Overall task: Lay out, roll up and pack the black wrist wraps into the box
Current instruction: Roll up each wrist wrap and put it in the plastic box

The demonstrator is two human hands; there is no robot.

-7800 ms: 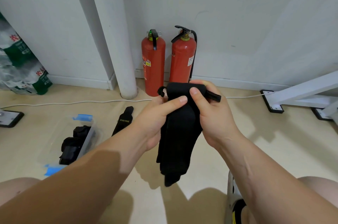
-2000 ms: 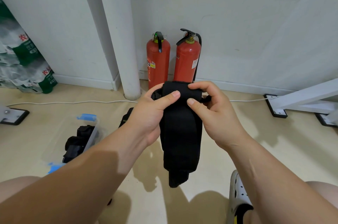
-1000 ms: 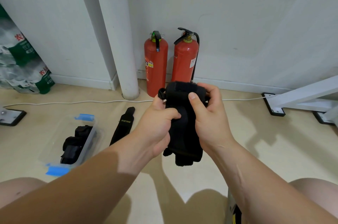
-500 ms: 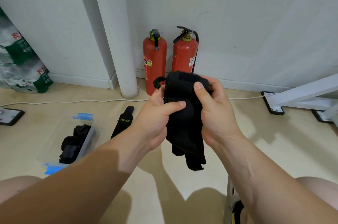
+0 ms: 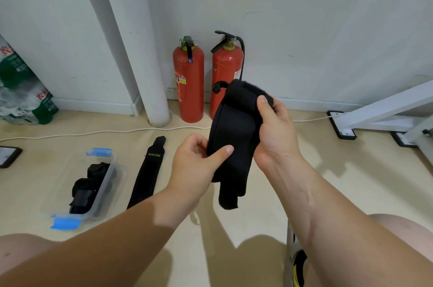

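Rolling one black wrist wrap [image 5: 232,136] in mid-air above the floor [image 5: 328,181], both hands on it.
Floor: carries the other stock. Box [image 5: 118,170]: clear, blue clips, open, well left of the hands; rolled wraps [image 5: 83,189] inside, so packing is judged part done. Flat wrap [image 5: 146,174]: stretched out just right of the box, apparently laid ready for rolling. Wrist wrap: top curled over, tail hanging loose. Right hand [image 5: 274,132]: clenched round the curled top, likely keeping it from springing open. Left hand [image 5: 194,169]: thumb and fingers pinching the lower edge, steadying it.
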